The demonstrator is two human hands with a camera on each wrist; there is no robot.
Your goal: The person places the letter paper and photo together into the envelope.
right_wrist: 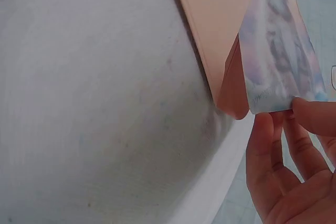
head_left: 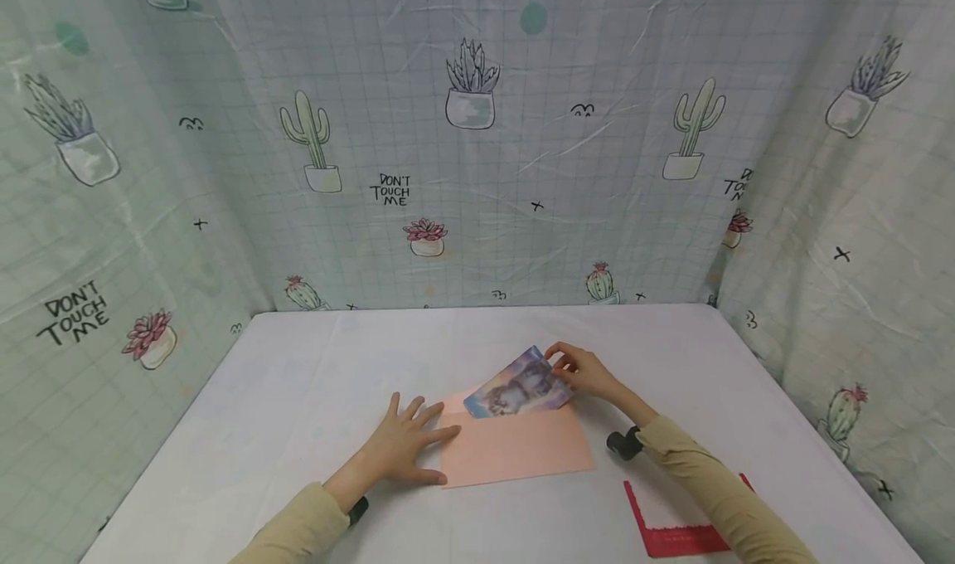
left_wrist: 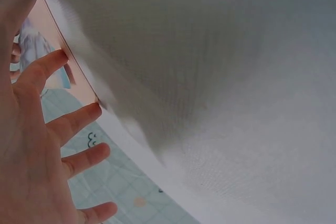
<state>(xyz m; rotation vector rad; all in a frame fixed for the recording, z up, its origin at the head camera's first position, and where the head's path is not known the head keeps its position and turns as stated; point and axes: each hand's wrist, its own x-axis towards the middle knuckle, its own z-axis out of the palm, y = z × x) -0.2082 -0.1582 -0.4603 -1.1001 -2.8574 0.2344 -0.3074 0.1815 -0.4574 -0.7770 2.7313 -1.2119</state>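
Observation:
A peach-coloured envelope (head_left: 515, 448) lies on the white table. A picture card (head_left: 518, 390) with furry animals on a bluish-purple ground sits tilted, its lower edge tucked behind the envelope's front. My right hand (head_left: 585, 371) pinches the card's right end between thumb and fingers. In the right wrist view that grip on the card (right_wrist: 278, 51) shows at its short edge, beside the envelope's (right_wrist: 210, 24) corner. My left hand (head_left: 403, 446) is spread, its fingertips on the envelope's left edge. The left wrist view shows its fingers (left_wrist: 79, 119) straight and apart.
A red-edged, white item (head_left: 675, 541) lies at the front right, partly hidden under the right forearm. Dark wrist-worn devices (head_left: 625, 444) show at both wrists. Beyond the table (head_left: 358, 357) hangs a cloth (head_left: 522, 149) printed with cacti, which also flanks both sides.

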